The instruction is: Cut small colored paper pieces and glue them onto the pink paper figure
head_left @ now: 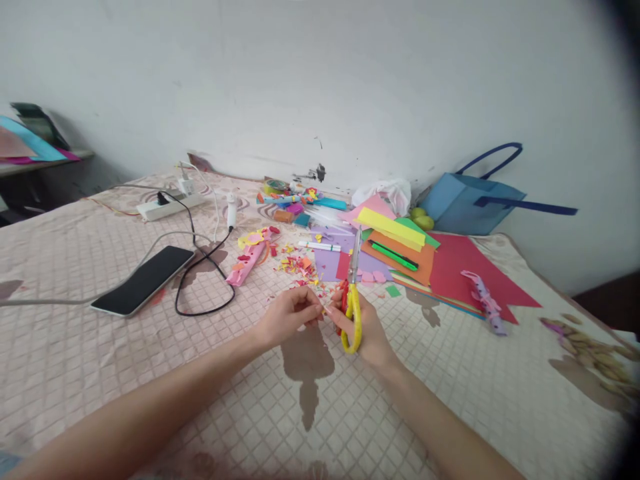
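Observation:
Over the middle of the table, my left hand [291, 315] is closed in a pinch. Whatever lies between its fingertips is too small to name. My right hand [369, 325] is closed around scissors [353, 290] with yellow and red handles, their blades pointing away from me. Its thumb and finger also meet close to the left fingertips. Just beyond the hands lie colourful paper scraps [300, 263] and a purple sheet [327, 263] with a white marker [320, 246] on it. A pink decorated paper strip [246, 263] is to their left.
On the left are a phone [145, 280], a looped black cable [200, 313] and a power strip [170, 208]. To the right, a green cutter [395, 256] rests on orange paper beside red sheets [463, 267]. A lilac paper strip [484, 300] and a blue bag [467, 203] are farther right.

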Motion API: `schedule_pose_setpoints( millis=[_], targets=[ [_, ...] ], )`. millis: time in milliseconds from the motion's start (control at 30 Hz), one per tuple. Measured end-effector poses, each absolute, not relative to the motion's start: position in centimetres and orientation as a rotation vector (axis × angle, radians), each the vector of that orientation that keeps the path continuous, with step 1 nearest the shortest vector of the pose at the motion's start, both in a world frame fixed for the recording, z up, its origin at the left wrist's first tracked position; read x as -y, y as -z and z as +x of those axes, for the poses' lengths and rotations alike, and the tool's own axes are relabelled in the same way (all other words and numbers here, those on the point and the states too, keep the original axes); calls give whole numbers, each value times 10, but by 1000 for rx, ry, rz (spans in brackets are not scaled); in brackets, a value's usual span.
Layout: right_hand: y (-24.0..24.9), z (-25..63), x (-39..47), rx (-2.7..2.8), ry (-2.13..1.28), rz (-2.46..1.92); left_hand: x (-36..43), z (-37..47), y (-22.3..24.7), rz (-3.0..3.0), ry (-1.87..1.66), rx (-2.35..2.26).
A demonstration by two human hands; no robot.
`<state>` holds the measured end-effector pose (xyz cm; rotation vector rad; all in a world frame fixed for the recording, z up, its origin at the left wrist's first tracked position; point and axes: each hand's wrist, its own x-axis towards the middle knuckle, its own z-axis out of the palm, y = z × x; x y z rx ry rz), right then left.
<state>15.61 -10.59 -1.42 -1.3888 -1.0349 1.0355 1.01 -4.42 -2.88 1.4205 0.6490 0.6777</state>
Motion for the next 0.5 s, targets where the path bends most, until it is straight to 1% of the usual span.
schedule_pose_setpoints(
  millis=[167, 300, 400, 500],
  targets=[
    [24, 158, 106, 1024, -1021, -1378, 42, 10, 24, 1311, -715, -669],
    [29, 158, 108, 1048, -1121, -1290, 37, 10, 18, 1174, -816, -693],
    [31, 157, 110, 1112, -1172, -1218, 32, 14, 11, 1065, -881, -668],
    [36, 157, 110, 1235, -1146, -1248, 27, 20, 1, 1008, -959, -628]
  ],
)
